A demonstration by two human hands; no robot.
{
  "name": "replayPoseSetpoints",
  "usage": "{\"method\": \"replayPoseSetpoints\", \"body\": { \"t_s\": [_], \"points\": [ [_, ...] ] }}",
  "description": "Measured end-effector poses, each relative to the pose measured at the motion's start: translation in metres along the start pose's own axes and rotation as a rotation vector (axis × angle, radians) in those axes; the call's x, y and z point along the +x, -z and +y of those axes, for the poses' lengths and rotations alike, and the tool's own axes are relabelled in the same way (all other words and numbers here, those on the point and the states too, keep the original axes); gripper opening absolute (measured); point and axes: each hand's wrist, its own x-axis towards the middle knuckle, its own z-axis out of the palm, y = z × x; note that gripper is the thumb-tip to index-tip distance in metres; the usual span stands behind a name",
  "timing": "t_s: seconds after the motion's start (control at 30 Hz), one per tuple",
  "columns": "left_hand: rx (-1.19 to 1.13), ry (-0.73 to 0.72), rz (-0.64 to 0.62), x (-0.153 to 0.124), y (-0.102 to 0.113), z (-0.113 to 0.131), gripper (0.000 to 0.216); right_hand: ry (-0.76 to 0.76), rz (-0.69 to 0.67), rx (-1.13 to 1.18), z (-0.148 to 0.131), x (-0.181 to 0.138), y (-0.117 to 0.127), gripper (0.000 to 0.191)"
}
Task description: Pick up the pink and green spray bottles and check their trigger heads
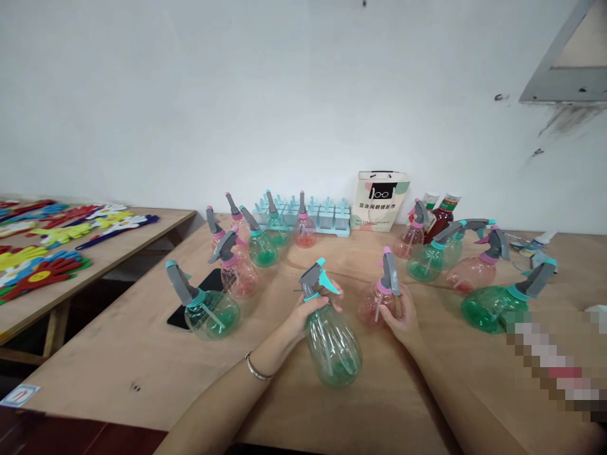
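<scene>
My left hand (315,309) is closed round the neck of a clear green spray bottle (336,351) with a grey head and turquoise trigger. That bottle tilts, its base toward me. A pink spray bottle (370,304) stands a little to the right, and my right hand (402,316) grips it near the neck, thumb in front. Some of the fingers are hidden behind the bottles. Left of my hands are another green spray bottle (220,315) and a pink one (241,278). On the right, a green spray bottle (493,308) and a pink one (472,272) stand on the table.
More spray bottles stand on both sides. A light-blue ice-pop mould (334,218), a paper bag (379,202) and dark red bottles (442,218) line the wall. A black phone (179,318) lies at left. Colourful gloves (61,234) cover a second table (175,218).
</scene>
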Motion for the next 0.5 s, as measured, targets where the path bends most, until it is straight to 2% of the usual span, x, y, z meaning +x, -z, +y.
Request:
{"method": "replayPoseSetpoints", "body": {
  "t_s": [0.13,0.27,0.43,0.5],
  "points": [
    [-0.074,0.031,-0.027,-0.0011,0.0005,0.0004,0.030,0.037,-0.001,-0.018,0.0032,-0.0005,0.0003,0.038],
    [-0.089,0.050,-0.089,-0.0021,-0.0006,0.0018,0.033,0.055,-0.003,-0.039,0.0047,-0.0011,0.0007,0.039],
    [-0.108,0.083,0.037,0.0002,0.0025,0.0007,0.031,0.053,0.005,-0.048,0.0053,-0.0008,0.0007,0.039],
    [-0.090,0.094,0.052,0.0009,0.0034,0.0034,0.032,0.052,0.006,-0.046,0.0052,-0.0006,0.0007,0.039]
  ]
}}
